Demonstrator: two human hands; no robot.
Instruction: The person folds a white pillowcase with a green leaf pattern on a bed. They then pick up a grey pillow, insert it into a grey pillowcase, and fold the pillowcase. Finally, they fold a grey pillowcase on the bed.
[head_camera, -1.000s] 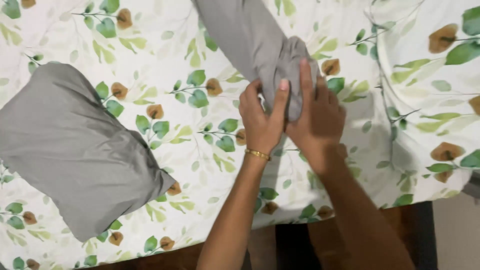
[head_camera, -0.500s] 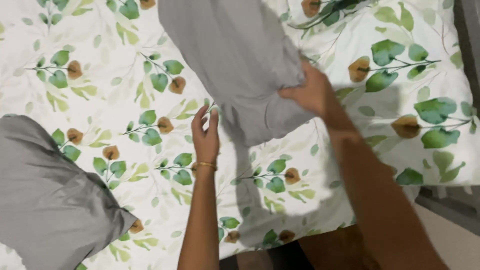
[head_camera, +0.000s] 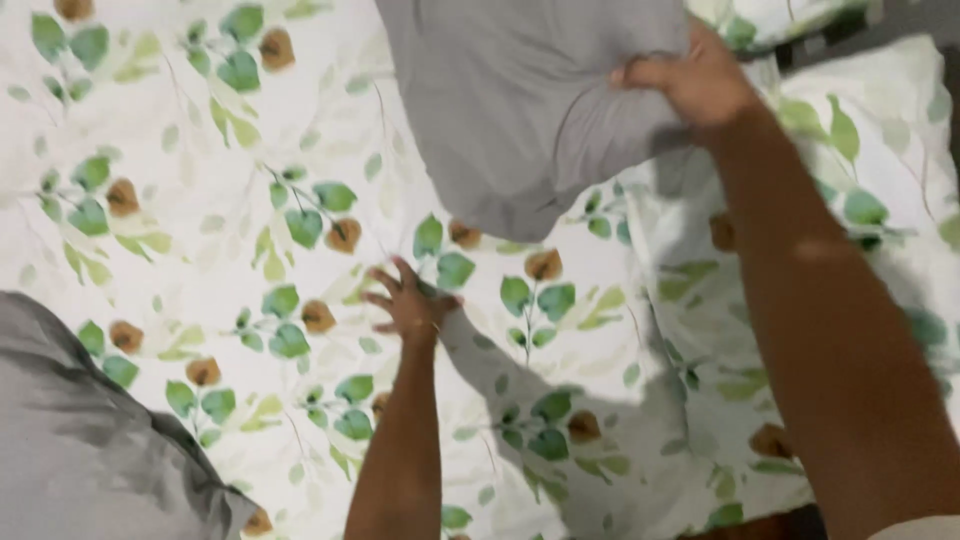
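Observation:
A grey pillow (head_camera: 520, 100) hangs in the air at the top middle of the head view. My right hand (head_camera: 695, 80) is shut on its right edge and lifts it above the bed. My left hand (head_camera: 410, 305) is lower down, fingers spread, resting on the white bedsheet (head_camera: 200, 230) printed with green leaves and brown flowers. It holds nothing. The pillow casts a shadow on the sheet below it.
A second grey pillow (head_camera: 85, 440) lies at the lower left corner of the bed. A bedding piece in the same leaf print (head_camera: 870, 200) lies to the right. The bed's near edge runs along the bottom.
The grey pillow has been raised from the bed by my right hand. My left hand let go of it and dropped to the sheet. The view has moved closer.

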